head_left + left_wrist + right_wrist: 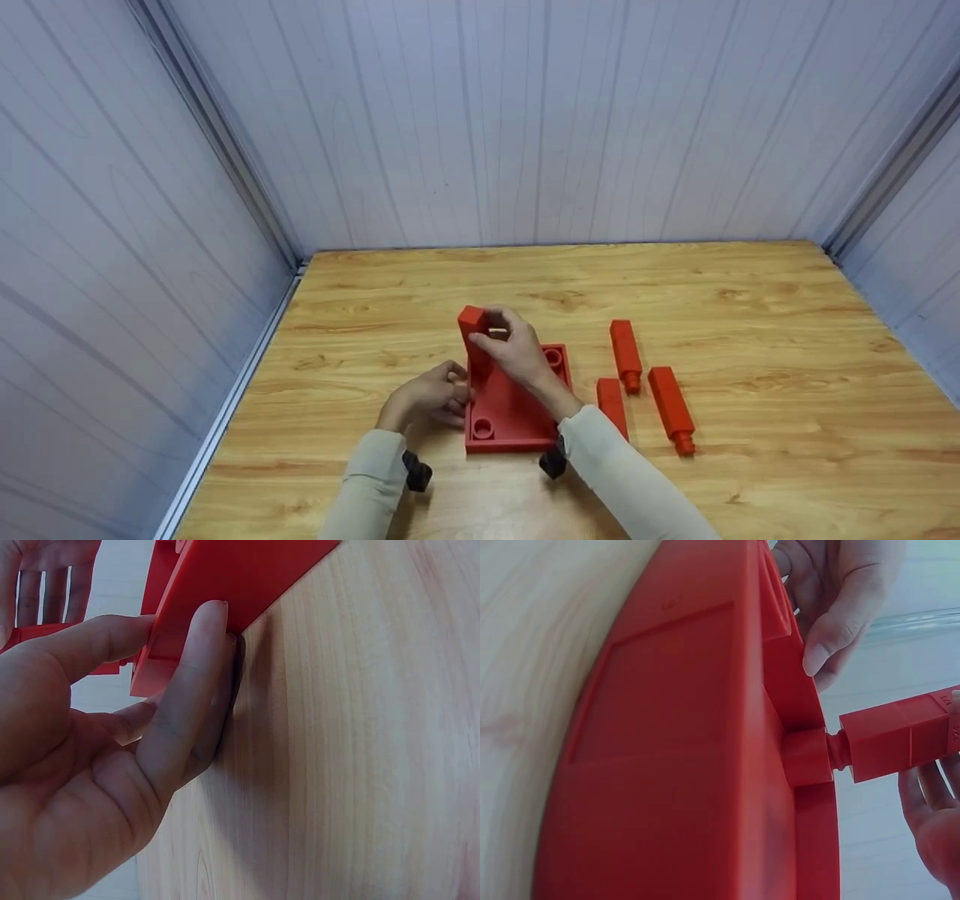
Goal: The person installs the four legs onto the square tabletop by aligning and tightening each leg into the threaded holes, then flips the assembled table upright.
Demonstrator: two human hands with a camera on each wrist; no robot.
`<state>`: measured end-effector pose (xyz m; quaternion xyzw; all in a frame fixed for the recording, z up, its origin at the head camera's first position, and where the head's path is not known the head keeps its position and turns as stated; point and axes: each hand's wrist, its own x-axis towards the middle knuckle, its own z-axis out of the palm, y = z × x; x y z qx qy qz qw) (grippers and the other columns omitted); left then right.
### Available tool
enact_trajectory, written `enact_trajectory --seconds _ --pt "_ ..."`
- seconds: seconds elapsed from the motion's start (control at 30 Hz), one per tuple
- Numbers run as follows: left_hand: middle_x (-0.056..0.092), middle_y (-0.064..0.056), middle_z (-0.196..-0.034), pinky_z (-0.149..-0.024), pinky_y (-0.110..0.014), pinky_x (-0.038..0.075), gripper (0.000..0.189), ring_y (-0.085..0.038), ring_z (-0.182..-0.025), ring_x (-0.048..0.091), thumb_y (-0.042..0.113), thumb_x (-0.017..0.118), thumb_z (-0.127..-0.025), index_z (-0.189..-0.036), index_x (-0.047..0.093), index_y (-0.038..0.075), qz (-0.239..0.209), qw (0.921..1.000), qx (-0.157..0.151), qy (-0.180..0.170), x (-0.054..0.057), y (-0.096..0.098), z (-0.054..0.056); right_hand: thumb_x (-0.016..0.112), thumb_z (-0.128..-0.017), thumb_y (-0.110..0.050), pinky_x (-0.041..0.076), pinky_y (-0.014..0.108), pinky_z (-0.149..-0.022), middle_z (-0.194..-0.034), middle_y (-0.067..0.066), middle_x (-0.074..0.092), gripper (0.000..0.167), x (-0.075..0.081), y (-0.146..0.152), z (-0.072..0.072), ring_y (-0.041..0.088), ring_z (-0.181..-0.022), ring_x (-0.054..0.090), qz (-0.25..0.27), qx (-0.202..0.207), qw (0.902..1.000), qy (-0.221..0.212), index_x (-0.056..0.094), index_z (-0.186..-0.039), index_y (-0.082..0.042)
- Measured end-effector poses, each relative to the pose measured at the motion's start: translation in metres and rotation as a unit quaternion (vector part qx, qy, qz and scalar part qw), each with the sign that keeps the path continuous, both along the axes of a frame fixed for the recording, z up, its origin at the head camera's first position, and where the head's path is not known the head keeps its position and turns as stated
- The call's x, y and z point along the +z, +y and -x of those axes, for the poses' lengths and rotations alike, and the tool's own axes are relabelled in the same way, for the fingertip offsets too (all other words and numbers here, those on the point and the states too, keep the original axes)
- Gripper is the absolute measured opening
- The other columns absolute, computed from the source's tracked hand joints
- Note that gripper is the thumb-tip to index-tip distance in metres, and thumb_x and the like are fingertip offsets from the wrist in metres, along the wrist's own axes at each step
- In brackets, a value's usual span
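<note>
A red rectangular tray [517, 445] with a raised rim and round corner sockets lies on the table, hollow side up. My left hand [433, 394] grips its left edge; in the left wrist view the thumb is at the rim and the fingers [184, 694] lie along the outer side. Above the far left corner, my right hand [517, 352] holds a square red post [472, 324] upright between thumb and fingers. The right wrist view shows the post's narrow neck [840, 750] right at the mouth of the corner socket [808, 757].
Right of the tray lie three more red posts: one far back [625, 349], one close to the right forearm [612, 405], one farther right [671, 405]. Pale panels [510, 127] wall the wooden table [780, 360] at the back and sides.
</note>
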<state>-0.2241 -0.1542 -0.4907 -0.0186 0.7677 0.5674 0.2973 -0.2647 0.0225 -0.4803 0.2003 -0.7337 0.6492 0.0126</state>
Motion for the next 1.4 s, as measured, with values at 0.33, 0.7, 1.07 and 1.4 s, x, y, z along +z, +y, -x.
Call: enact_trajectory --seconds 0.33,0.7,1.07,1.4 --pt "0.063 -0.015 -0.093 -0.072 -0.040 0.061 0.036 -0.022 -0.075 0.064 0.007 0.055 -0.094 -0.126 0.039 0.002 0.002 1.0000 0.000 -0.001 0.000 -0.001 0.000 0.073 -0.085 -0.021 0.058 0.037 -0.083 -0.109 0.009 0.063 0.040 -0.003 -0.005 -0.007 0.021 -0.100 0.062 -0.024 -0.063 0.9962 0.056 0.054 -0.118 -0.009" --pt "0.064 -0.012 -0.086 -0.070 -0.039 0.061 0.036 -0.019 -0.071 0.065 0.007 0.056 -0.093 -0.125 0.040 0.001 0.000 1.0000 -0.004 0.008 -0.001 -0.001 0.000 0.072 -0.086 -0.025 0.057 0.045 -0.080 -0.109 0.010 0.059 0.042 -0.006 -0.009 -0.012 0.022 -0.096 0.059 -0.050 -0.109 0.9895 0.080 0.050 -0.117 -0.009" --pt "0.062 -0.014 -0.089 -0.069 -0.038 0.061 0.036 -0.020 -0.072 0.064 0.008 0.055 -0.094 -0.126 0.039 0.001 0.000 1.0000 0.000 0.003 -0.003 -0.001 0.000 0.068 -0.088 -0.014 0.037 0.052 -0.108 -0.136 0.017 0.049 0.056 0.031 0.008 -0.024 0.033 -0.125 0.045 -0.018 0.009 0.9997 -0.016 0.043 -0.136 -0.001" --pt "0.065 -0.016 -0.090 -0.071 -0.039 0.061 0.037 -0.020 -0.073 0.065 0.007 0.055 -0.093 -0.125 0.038 0.001 -0.006 1.0000 -0.002 0.004 -0.001 -0.001 0.000 0.061 -0.090 -0.003 0.044 0.032 -0.102 -0.140 0.021 0.045 0.059 0.029 0.018 -0.007 0.029 -0.128 0.046 0.034 0.139 0.9881 -0.057 0.035 -0.143 0.005"
